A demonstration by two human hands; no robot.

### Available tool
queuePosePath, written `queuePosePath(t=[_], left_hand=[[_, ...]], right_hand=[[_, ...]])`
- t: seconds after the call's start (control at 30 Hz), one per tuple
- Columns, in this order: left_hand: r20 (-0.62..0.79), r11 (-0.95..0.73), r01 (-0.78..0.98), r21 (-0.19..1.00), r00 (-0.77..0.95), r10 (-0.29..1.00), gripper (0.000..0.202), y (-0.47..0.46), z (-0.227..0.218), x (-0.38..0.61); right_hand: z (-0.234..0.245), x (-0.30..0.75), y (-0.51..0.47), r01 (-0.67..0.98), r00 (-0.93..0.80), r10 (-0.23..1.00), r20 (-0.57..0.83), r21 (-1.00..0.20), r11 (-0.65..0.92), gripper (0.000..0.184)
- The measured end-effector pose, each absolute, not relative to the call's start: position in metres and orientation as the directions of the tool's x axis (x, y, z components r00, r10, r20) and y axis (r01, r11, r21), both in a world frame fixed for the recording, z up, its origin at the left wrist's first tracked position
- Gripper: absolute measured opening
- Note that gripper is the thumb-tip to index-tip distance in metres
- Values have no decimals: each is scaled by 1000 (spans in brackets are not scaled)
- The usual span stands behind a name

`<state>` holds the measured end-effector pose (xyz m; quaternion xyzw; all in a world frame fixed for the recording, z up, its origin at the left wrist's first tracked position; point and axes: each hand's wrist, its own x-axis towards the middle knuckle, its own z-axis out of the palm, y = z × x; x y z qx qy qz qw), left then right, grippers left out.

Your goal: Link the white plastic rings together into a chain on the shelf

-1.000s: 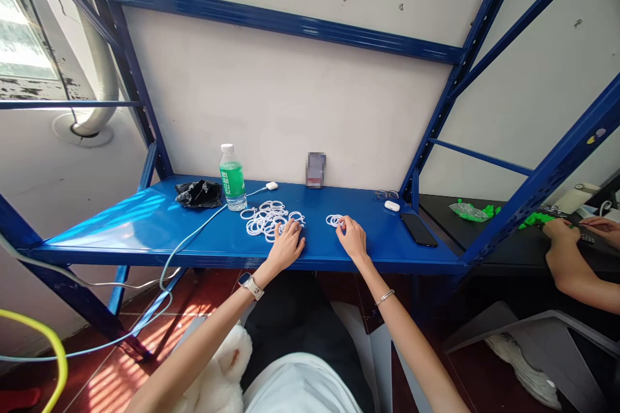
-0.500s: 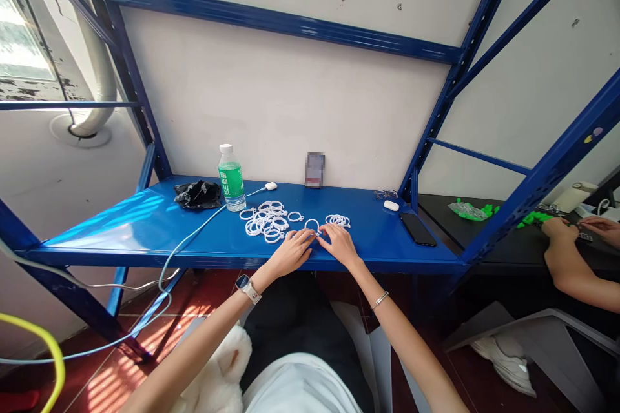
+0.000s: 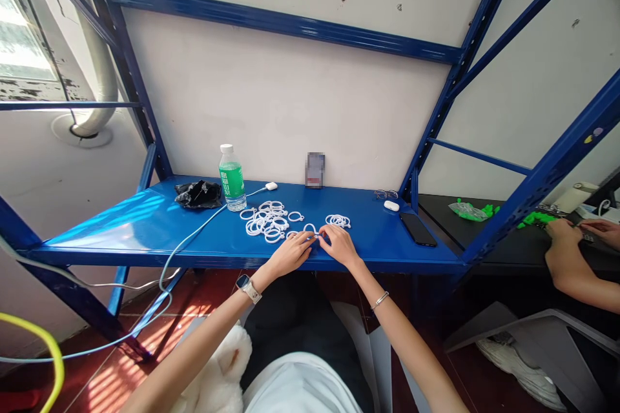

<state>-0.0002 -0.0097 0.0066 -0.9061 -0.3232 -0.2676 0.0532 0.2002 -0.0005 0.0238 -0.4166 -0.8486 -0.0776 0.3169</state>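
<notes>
Near the front edge of the blue table (image 3: 121,245), my left hand (image 3: 291,250) and my right hand (image 3: 338,244) come together on one white plastic ring (image 3: 310,226). Fingers of both hands pinch its near side, and they hide that part of it. Just left of the hands lies a loose pile of white rings (image 3: 266,219), with one single ring (image 3: 296,216) apart from it. A smaller stack of white rings (image 3: 338,221) rests just beyond my right hand.
A water bottle (image 3: 232,181) and a black plastic bag (image 3: 197,195) stand at the left, by a white cable (image 3: 194,230). At the right lie a phone (image 3: 417,230), an earbud case (image 3: 391,206) and glasses (image 3: 386,194). Another person's hands (image 3: 564,232) work at the neighbouring table.
The ring between my hands has tilted and now looks flatter. My hands have barely shifted. The neighbouring person's hands and shoe have moved slightly.
</notes>
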Motion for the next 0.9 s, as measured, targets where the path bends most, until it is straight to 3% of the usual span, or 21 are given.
queuePosePath(t=[0.4,0.9], left_hand=[[515,-779,619,101,638,573,38,-9,4,-1],[502,-791,570,223,628,594,39,-9,7,-5]], right_hand=[[20,202,3,735,-494,650,577,-122,667,16],[20,202,3,715,-534,628,566,-93,693,22]])
